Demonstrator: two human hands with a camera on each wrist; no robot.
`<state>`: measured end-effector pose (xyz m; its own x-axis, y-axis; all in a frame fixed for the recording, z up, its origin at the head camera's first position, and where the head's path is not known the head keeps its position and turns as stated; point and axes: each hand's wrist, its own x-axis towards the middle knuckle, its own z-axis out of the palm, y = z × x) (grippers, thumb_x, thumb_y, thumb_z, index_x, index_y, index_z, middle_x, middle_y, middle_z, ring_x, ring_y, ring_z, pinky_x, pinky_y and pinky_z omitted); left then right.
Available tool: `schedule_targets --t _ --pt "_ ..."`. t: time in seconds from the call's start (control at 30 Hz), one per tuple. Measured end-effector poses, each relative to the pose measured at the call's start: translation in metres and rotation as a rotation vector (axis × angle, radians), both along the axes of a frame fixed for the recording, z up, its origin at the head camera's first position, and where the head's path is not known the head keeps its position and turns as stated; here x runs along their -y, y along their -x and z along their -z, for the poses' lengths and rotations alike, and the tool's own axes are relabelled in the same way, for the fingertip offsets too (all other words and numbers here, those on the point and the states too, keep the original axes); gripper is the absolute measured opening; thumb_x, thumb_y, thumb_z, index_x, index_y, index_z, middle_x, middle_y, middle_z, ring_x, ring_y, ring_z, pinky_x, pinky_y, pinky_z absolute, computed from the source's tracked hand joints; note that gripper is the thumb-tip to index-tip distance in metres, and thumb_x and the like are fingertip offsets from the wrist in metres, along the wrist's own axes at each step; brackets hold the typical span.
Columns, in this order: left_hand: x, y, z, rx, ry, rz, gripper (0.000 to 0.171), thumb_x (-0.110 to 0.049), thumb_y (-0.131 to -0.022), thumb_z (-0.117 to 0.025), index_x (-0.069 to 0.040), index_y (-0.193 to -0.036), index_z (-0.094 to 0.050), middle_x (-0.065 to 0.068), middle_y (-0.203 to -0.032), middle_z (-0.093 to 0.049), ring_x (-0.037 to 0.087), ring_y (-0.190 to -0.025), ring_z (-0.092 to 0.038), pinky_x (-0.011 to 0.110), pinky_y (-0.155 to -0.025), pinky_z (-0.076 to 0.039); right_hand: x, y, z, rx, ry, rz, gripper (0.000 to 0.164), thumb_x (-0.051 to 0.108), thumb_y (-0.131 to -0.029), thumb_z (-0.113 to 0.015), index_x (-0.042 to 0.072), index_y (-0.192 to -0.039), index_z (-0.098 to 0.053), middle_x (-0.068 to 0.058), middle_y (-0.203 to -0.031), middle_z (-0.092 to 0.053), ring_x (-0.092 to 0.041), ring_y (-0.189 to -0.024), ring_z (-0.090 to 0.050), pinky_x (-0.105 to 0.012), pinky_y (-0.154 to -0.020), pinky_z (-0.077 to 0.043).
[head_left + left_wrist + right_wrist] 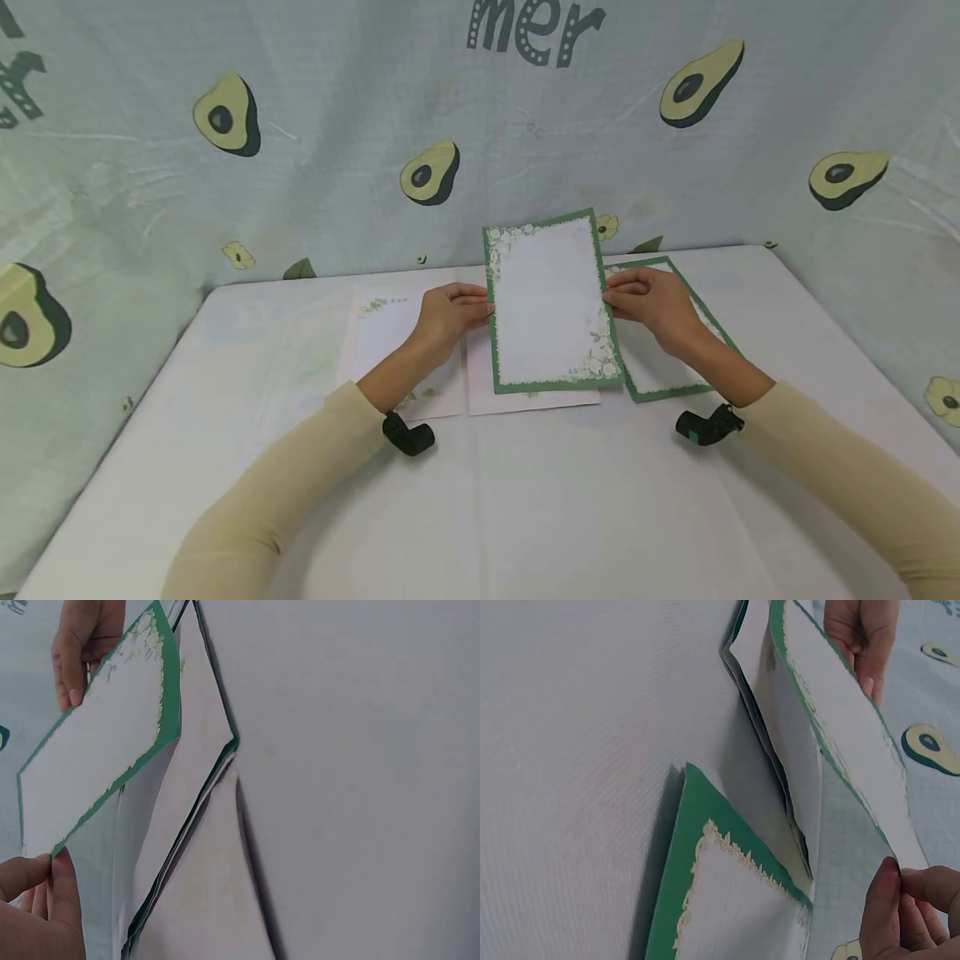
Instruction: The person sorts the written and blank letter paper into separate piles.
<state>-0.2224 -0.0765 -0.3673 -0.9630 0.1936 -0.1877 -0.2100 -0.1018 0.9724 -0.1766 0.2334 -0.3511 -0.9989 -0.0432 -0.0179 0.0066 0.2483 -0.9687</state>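
Note:
Both hands hold up a sheet of paper (551, 300) with a green border and white flowers in two corners. My left hand (453, 312) pinches its left edge between thumb and fingers, and my right hand (648, 304) pinches the right edge. The sheet is raised and tilted above the table in both wrist views. Beneath it lies a pale sheet (532, 403), mostly hidden. To the left is another pale sheet (382, 333) with a leafy corner print. A second green-bordered sheet (735, 900) lies on the right, partly under my right arm.
The sheets lie on a white-covered table (480, 500). Behind it hangs a pale cloth (322, 108) printed with avocados. Black wrist cameras (408, 435) sit on both wrists, low over the table.

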Motion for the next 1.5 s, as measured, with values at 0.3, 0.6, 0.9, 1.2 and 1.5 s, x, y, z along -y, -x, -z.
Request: schedule_targets --t 0.3,0.6,0.9,1.2,1.5 --pt "-0.003 -0.002 0.0 0.018 -0.025 -0.007 0.028 0.01 -0.091 -0.071 0.006 -0.118 -0.065 0.01 -0.096 -0.072 0.014 -0.086 -0.072 0.033 -0.089 -0.062 -0.005 -0.001 -0.001 -0.004 0.03 -0.025 0.036 0.009 -0.1 -0.066 -0.011 -0.127 -0.055 0.009 -0.096 -0.07 -0.004 -0.091 -0.07 -0.022 -0.086 -0.061" --pt "-0.01 -0.002 0.0 0.019 -0.05 0.001 0.028 0.011 -0.09 -0.07 0.007 -0.118 -0.064 0.008 -0.093 -0.071 0.015 -0.085 -0.072 0.035 -0.091 -0.062 -0.009 -0.004 -0.005 0.009 0.042 -0.022 0.035 0.011 -0.101 -0.065 -0.009 -0.128 -0.054 0.01 -0.098 -0.071 -0.002 -0.094 -0.069 -0.021 -0.087 -0.06" --pt "-0.015 -0.005 -0.001 0.022 -0.06 0.017 0.026 0.012 -0.09 -0.07 0.006 -0.115 -0.065 0.009 -0.093 -0.072 0.016 -0.085 -0.072 0.034 -0.088 -0.062 -0.017 -0.006 -0.002 0.035 0.037 -0.012 0.038 0.011 -0.101 -0.066 -0.01 -0.13 -0.053 0.013 -0.097 -0.071 -0.002 -0.093 -0.069 -0.021 -0.087 -0.06" --pt "-0.031 -0.007 -0.001 0.025 -0.091 0.04 0.026 0.014 -0.09 -0.069 0.008 -0.115 -0.064 0.01 -0.092 -0.07 0.016 -0.083 -0.072 0.033 -0.086 -0.063 -0.032 -0.01 -0.004 0.007 0.032 0.003 0.039 0.012 -0.1 -0.067 -0.011 -0.128 -0.053 0.012 -0.096 -0.071 -0.001 -0.093 -0.069 -0.019 -0.085 -0.06" --pt "-0.056 -0.01 0.0 0.002 -0.16 0.093 0.028 0.017 -0.089 -0.067 0.009 -0.116 -0.063 0.009 -0.09 -0.069 0.016 -0.082 -0.071 0.033 -0.085 -0.064 -0.057 -0.02 -0.006 0.051 0.053 0.097 0.037 0.017 -0.1 -0.069 -0.004 -0.128 -0.056 0.014 -0.097 -0.072 0.0 -0.096 -0.069 -0.019 -0.086 -0.059"
